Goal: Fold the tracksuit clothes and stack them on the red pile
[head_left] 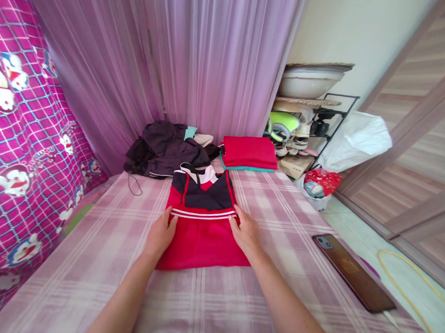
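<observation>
A red, navy and white sports jacket (204,240) lies folded flat on the bed in front of me, its collar pointing away. Across its middle runs a red band with white stripes. My left hand (162,233) grips the left end of that band, thumb on top and fingers at the edge. At the opposite end, my right hand (245,231) pinches the band in the same way. Parts of the fingers on both hands are hidden by the cloth and the hands themselves.
Behind the jacket are a heap of dark clothes (167,148) and a folded red and teal stack (250,152). A phone (353,272) with a cable lies at the right edge of the checked bed sheet (106,240). A shoe rack (331,127) stands beyond.
</observation>
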`<state>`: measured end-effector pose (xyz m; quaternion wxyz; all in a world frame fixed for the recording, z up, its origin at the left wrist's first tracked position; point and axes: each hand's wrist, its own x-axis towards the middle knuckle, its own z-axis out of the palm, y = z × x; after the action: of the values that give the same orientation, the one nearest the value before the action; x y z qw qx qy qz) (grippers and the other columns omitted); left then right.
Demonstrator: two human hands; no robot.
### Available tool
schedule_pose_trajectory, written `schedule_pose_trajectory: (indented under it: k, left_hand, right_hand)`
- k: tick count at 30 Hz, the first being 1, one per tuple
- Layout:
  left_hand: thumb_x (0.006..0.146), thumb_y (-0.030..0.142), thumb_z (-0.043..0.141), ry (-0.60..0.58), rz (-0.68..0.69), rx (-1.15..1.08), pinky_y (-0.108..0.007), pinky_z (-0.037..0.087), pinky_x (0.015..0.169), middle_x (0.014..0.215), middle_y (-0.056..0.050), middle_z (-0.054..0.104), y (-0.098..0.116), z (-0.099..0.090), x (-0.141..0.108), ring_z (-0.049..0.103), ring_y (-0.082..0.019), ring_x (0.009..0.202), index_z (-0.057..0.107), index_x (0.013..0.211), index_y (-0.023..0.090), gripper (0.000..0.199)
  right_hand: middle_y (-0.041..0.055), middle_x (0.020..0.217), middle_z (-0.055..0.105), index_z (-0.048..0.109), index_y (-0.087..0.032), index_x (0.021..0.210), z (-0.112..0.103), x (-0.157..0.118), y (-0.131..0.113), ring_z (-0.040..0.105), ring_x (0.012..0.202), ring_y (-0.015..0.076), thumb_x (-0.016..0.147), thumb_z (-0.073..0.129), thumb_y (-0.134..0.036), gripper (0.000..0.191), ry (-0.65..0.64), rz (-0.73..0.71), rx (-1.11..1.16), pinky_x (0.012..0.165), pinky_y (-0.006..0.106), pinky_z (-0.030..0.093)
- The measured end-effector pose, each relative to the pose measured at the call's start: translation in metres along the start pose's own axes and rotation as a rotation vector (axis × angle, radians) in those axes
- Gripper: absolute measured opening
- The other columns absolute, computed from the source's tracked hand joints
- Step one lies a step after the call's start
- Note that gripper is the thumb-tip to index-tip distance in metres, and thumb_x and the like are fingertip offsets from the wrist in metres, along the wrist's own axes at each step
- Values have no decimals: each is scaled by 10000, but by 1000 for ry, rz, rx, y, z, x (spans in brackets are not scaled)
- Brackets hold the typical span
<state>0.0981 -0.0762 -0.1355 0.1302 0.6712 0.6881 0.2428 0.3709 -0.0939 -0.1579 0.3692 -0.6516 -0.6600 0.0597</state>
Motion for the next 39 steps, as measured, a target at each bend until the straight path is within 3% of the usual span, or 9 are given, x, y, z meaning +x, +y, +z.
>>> schedule_pose_trajectory:
  k: [6,10,14,19,23,28,31,35,39]
  left_hand:
    - [908,358,538,-56,-59,98,-354,495,908,1160,-102,725,8,-29,13,671,-253,1066,617,1215,184,362]
    - [922,337,521,-23,-57,21,-336,500,881,1152,-98,720,11,-29,25,676,-234,1041,580,1254,185,370]
    - [931,309,519,-71,-23,123,-386,477,979,1263,-171,665,10,-22,29,634,-270,1153,540,1325,123,435]
    - [948,307,465,96,226,228,-439,421,1084,1379,-176,586,26,-19,9,550,-284,1271,554,1341,138,437]
    - [977,440,407,-31,414,289,-571,268,1179,1506,-112,490,51,-2,-14,401,-302,1415,518,1411,219,500]
    - [950,564,405,-116,360,384,-686,199,1155,1581,-108,374,59,19,-22,307,-344,1464,420,1491,276,614]
    - [962,558,372,-131,346,380,-684,196,1157,1581,-90,379,58,20,-18,301,-324,1470,421,1487,299,589]
    - [977,550,327,-155,281,349,-719,174,1144,1595,-63,354,57,17,-15,274,-311,1484,417,1484,319,564]
    - [976,524,354,-106,233,342,-649,242,1159,1610,-101,310,41,13,-12,259,-305,1491,403,1497,245,593]
  right_hand:
    - [65,1139,734,653,-236,1205,-12,19,-8,687,999,222,841,579,-266,372,-54,81,100,912,356,521]
    - [63,1207,705,599,-234,1263,-10,34,-15,670,1056,211,871,546,-246,395,-33,82,134,925,346,514]
    - [127,1246,675,596,-171,1269,3,34,-14,633,1137,240,892,528,-221,387,-92,116,-29,998,370,470]
    - [127,1243,663,575,-179,1317,3,30,-15,621,1138,242,926,503,-249,403,-118,98,-130,992,364,467]
    - [153,1249,649,574,-158,1334,-10,32,-28,612,1140,261,932,493,-244,419,-146,99,-236,989,373,461]
    - [136,1402,571,536,-160,1393,-20,23,-58,518,1285,256,953,405,-218,462,-42,-139,-215,1076,401,397]
    - [97,1484,508,490,-212,1447,-14,10,-69,433,1377,237,989,362,-267,479,-109,-280,-196,1143,438,321]
    - [102,1536,445,517,-262,1433,-2,0,-60,351,1439,305,998,387,-434,486,-303,-179,-288,1156,588,235]
    - [118,1561,401,477,-235,1467,0,1,-44,325,1456,295,1003,362,-457,527,-317,-132,-292,1159,567,258]
